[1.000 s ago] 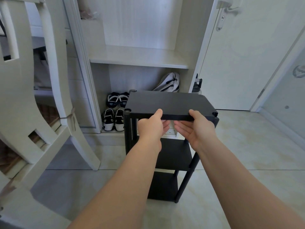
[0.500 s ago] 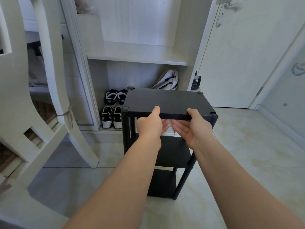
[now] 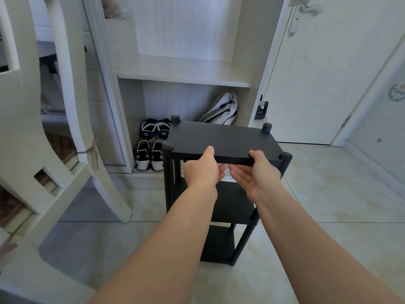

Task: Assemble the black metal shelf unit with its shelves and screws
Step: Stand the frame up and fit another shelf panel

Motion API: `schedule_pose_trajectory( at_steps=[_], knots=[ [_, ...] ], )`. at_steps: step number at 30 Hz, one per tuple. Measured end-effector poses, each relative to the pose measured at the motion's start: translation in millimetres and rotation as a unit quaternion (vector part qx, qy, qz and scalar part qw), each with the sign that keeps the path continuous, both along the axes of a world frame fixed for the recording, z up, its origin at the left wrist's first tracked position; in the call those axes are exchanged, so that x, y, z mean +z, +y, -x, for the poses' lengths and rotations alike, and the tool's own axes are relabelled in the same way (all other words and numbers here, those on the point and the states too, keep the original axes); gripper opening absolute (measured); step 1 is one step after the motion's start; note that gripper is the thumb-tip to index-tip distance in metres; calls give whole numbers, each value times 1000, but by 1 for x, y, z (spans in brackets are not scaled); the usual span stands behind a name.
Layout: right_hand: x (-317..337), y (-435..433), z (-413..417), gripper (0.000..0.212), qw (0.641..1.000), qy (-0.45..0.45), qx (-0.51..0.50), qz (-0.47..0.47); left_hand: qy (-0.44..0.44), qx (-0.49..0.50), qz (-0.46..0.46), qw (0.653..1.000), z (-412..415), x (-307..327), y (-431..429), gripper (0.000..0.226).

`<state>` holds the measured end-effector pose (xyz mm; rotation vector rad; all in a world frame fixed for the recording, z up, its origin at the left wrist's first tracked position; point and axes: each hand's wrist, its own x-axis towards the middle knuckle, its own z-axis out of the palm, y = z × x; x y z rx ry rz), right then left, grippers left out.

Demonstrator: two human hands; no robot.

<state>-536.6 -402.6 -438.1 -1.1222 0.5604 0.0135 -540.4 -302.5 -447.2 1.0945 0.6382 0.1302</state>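
Note:
The black metal shelf unit (image 3: pixel 228 139) stands upright on the tiled floor, with a top shelf, a middle shelf (image 3: pixel 234 202) and a bottom shelf (image 3: pixel 217 244) between four round posts. My left hand (image 3: pixel 202 170) grips the front edge of the top shelf, thumb on top and fingers underneath. My right hand (image 3: pixel 256 172) grips the same edge a little to the right, thumb on top, fingers under the board. Post caps stick up at the corners (image 3: pixel 267 127).
A white cupboard with an open shelf (image 3: pixel 182 72) is behind the unit; two pairs of shoes (image 3: pixel 151 148) and a light bag (image 3: pixel 223 108) lie in its lower bay. A white chair frame (image 3: pixel 43 128) stands at left. A closed door (image 3: pixel 324 73) is at right.
The shelf unit and both hands sit slightly farther from me and lower in view; the top shelf looks more settled between the posts. Both grips are unchanged.

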Motion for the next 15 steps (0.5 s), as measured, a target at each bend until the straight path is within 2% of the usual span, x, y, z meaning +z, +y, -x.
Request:
schedule_pose_trajectory(
  at_steps=[15],
  knots=[
    [-17, 0, 2, 31, 1000, 5, 4, -3, 16, -20, 17, 1000, 2, -14, 1, 32]
  ],
)
